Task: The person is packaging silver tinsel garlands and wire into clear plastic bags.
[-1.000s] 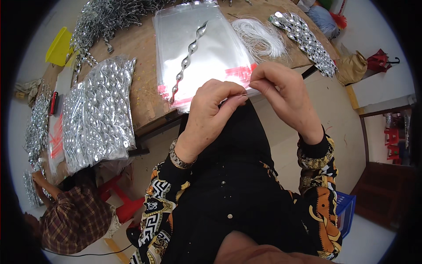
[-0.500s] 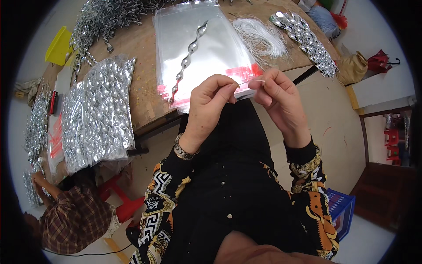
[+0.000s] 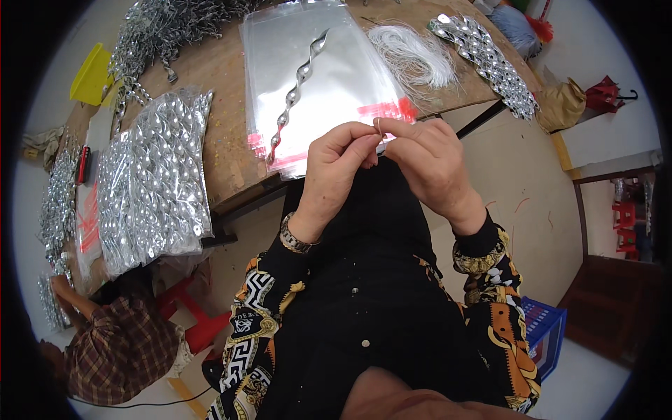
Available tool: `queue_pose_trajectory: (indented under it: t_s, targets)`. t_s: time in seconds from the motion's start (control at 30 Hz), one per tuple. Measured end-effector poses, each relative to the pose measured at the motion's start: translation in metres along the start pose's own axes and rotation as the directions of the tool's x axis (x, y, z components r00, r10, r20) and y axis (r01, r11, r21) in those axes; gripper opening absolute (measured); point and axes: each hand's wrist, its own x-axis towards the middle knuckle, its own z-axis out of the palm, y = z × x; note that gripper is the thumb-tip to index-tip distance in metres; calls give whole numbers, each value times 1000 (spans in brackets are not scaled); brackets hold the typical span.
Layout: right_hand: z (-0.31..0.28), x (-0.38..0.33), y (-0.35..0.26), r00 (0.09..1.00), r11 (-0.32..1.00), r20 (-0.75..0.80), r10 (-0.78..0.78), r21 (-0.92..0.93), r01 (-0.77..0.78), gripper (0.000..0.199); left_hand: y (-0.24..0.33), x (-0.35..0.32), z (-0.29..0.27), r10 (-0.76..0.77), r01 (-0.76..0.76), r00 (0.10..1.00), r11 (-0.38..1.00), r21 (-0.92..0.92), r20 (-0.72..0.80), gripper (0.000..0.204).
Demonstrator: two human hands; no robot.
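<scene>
My left hand [image 3: 334, 162] and my right hand [image 3: 435, 162] meet fingertip to fingertip just beyond the table's front edge. Both are closed in a pinch on a thin white string [image 3: 379, 126], whose short bit shows between the fingertips. Anything else tiny in the left pinch is hidden. Beyond my hands lies a stack of clear plastic bags [image 3: 273, 70] with red-marked ends. A twisted silver spiral strip [image 3: 299, 80] rests on the bags. Behind my right hand is a loose bundle of white string [image 3: 423, 59].
Packed silver spirals [image 3: 164, 168] fill the table's left, with a loose silver heap [image 3: 178, 31] behind. More spirals [image 3: 486, 66] lie at right. A yellow bin [image 3: 93, 75] stands at far left. A person in a plaid shirt [image 3: 119, 343] works at lower left. A blue crate [image 3: 544, 336] sits at right.
My right hand has moved left and turned over, bringing its fingertips against those of my left hand. The string that stretched between them now shows only as a short bit.
</scene>
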Motion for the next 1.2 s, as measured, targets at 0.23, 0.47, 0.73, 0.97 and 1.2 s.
queue_pose_trajectory:
  t_s: [0.23,0.47,0.73,0.97,1.2]
  targets:
    - [-3,3,-7,996,995,67,-62,-79,67,13,4,-1,2,-24,24,1000,1000,19,-1,12]
    - [5,-5,-4,998,998,25,-50,-33,51,15,6,-2,1,-51,51,998,998,38,22,12]
    - [9,-9,-16,933,882,-48,356,346,-319,10,9,-1,-1,-100,98,994,994,45,48,17]
    - [9,-13,-14,843,714,72,533,497,-493,4,7,-2,-2,-82,79,995,995,61,50,15]
    - [3,-8,-13,820,664,152,552,515,-542,3,6,-1,-5,-82,68,984,993,96,155,14]
